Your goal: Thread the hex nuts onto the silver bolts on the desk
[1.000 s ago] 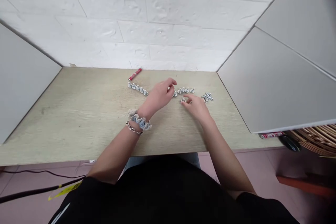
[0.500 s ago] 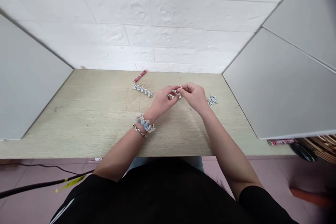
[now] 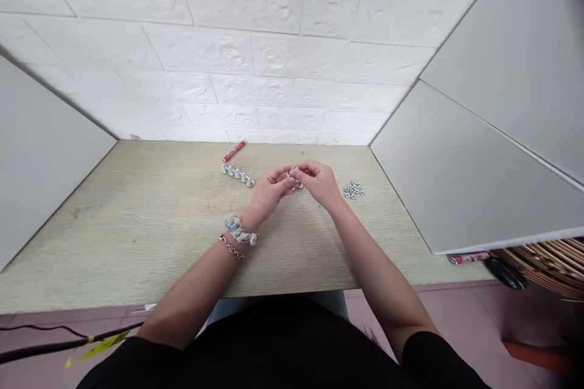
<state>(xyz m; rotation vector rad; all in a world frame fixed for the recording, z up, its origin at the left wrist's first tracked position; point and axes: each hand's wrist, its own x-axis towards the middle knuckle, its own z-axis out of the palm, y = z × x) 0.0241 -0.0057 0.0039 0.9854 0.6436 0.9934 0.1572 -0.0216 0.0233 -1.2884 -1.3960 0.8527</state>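
Observation:
My left hand (image 3: 270, 191) and my right hand (image 3: 319, 183) meet over the middle of the table (image 3: 182, 237). Both are closed, fingertips together, around a small silver metal piece that the fingers mostly hide. Just beneath them lies another shiny metal part (image 3: 298, 186), partly covered. To the left, several silver conical metal pieces (image 3: 238, 174) stand in a slanting row. A pile of small silver nuts or similar parts (image 3: 353, 189) sits right of my right hand.
Behind the row lies a red tube (image 3: 234, 151). White brick-patterned wall (image 3: 228, 55) rises at the back, with grey panels at both sides. At the right edge are another red tube (image 3: 469, 257), a dark object (image 3: 505, 272) and a woven basket (image 3: 547, 264).
The view has shifted, so the table items appear further left and lower. My fingers have drawn closer together around the small piece.

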